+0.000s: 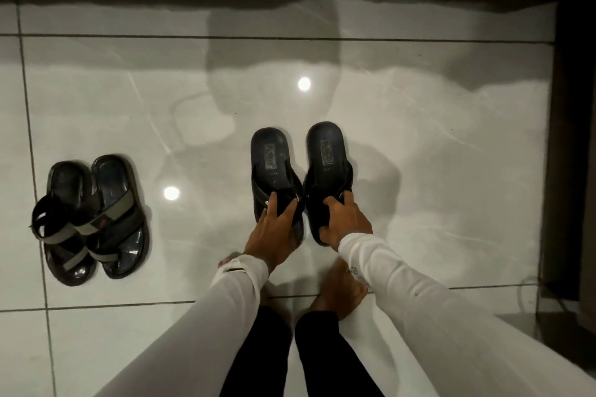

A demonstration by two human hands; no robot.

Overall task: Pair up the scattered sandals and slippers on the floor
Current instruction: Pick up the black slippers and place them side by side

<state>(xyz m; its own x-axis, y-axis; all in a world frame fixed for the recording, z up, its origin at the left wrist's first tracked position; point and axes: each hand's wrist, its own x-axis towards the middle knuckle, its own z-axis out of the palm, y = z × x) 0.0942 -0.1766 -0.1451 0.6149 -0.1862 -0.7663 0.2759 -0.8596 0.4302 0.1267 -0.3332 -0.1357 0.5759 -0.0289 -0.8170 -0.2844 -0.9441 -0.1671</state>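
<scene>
A person bends over the tiled floor (419, 138), where the left slipper (269, 155) and right slipper (325, 151) lie side by side, well apart from the sandals (93, 219) paired at left. The left hand (274, 229) rests spread fingers on one strap; the right hand (346, 222) curls round the other. Both slippers look light and bendy, probably best lifted by the strap.

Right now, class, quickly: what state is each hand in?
Left hand: open, fingers resting on the left black slipper.
Right hand: closed on the right black slipper, fingers curled round its strap.
</scene>
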